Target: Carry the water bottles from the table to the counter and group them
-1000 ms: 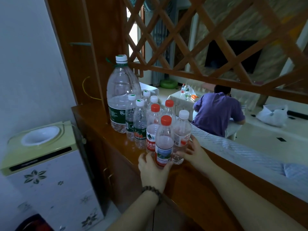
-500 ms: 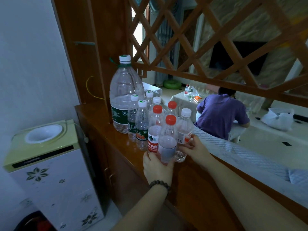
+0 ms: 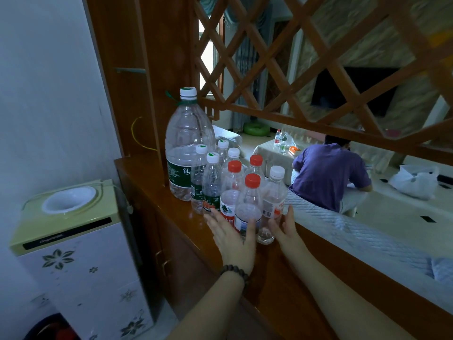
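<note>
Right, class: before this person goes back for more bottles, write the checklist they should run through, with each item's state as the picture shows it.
1. Nearest red-capped clear plastic bottle upright on the brown wooden counter: ok.
2. White-capped clear bottle standing beside it, in the group: ok.
3. Left hand released, fingers straight: ok, though its thumb may touch the bottle; cannot tell.
4. Right hand released, fingers straight: ok.
5. Large 6L clear bottle upright behind the small ones: ok.
6. Bottles left on the distant cloth-covered table: not ok, some remain.
</note>
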`<action>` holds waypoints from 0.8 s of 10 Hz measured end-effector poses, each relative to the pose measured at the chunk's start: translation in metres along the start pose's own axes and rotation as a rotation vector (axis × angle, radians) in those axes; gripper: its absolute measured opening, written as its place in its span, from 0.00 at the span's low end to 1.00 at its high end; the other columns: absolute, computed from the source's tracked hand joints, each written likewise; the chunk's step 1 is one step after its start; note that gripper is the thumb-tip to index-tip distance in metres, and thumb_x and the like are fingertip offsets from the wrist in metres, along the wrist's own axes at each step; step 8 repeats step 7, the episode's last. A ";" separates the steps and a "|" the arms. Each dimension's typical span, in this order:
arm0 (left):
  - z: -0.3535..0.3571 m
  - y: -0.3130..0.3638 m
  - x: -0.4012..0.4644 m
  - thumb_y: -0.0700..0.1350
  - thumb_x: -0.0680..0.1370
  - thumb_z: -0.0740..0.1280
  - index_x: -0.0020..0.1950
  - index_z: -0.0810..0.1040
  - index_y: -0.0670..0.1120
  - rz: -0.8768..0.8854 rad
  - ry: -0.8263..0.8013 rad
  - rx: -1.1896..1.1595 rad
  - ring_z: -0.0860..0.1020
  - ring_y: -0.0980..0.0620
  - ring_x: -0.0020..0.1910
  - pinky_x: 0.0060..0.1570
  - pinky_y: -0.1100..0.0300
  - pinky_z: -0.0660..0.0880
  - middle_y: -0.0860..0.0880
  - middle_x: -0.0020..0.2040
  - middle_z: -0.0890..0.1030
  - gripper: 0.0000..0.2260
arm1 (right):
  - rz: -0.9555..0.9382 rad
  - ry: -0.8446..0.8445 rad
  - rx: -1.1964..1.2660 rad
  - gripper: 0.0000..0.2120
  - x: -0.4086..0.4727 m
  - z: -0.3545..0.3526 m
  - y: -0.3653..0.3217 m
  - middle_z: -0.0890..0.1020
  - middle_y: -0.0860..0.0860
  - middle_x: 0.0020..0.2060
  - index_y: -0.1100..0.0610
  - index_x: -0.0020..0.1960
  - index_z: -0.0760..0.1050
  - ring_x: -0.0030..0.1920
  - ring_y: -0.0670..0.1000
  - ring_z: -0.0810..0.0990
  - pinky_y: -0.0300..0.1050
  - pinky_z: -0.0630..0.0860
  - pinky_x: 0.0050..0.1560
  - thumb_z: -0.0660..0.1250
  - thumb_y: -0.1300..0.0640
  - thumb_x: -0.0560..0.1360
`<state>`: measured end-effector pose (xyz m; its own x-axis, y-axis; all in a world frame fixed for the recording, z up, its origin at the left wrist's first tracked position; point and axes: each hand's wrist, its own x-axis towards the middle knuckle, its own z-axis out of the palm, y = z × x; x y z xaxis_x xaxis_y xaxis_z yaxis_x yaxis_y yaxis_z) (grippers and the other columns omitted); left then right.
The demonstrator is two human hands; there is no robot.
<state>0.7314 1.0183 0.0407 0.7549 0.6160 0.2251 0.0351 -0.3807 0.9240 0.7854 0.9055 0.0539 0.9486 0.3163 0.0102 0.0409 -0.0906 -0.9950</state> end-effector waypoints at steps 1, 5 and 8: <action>0.008 0.009 -0.002 0.73 0.72 0.50 0.76 0.34 0.48 -0.036 -0.051 -0.011 0.36 0.48 0.76 0.74 0.44 0.42 0.46 0.76 0.33 0.46 | 0.014 0.078 0.071 0.41 -0.003 0.020 -0.006 0.52 0.51 0.78 0.46 0.77 0.36 0.76 0.55 0.57 0.48 0.58 0.70 0.55 0.37 0.74; 0.015 0.004 0.004 0.79 0.64 0.42 0.76 0.35 0.48 -0.044 -0.115 -0.036 0.37 0.47 0.76 0.72 0.49 0.40 0.45 0.77 0.36 0.51 | -0.049 0.113 0.103 0.45 0.008 0.031 -0.005 0.59 0.51 0.76 0.43 0.76 0.38 0.72 0.54 0.65 0.48 0.67 0.66 0.62 0.39 0.70; -0.005 -0.009 0.008 0.69 0.72 0.52 0.77 0.38 0.49 -0.002 -0.128 0.141 0.39 0.50 0.77 0.73 0.50 0.41 0.48 0.78 0.40 0.42 | 0.051 0.107 0.059 0.38 -0.011 0.018 -0.018 0.58 0.52 0.77 0.47 0.77 0.37 0.75 0.55 0.60 0.46 0.62 0.66 0.60 0.46 0.78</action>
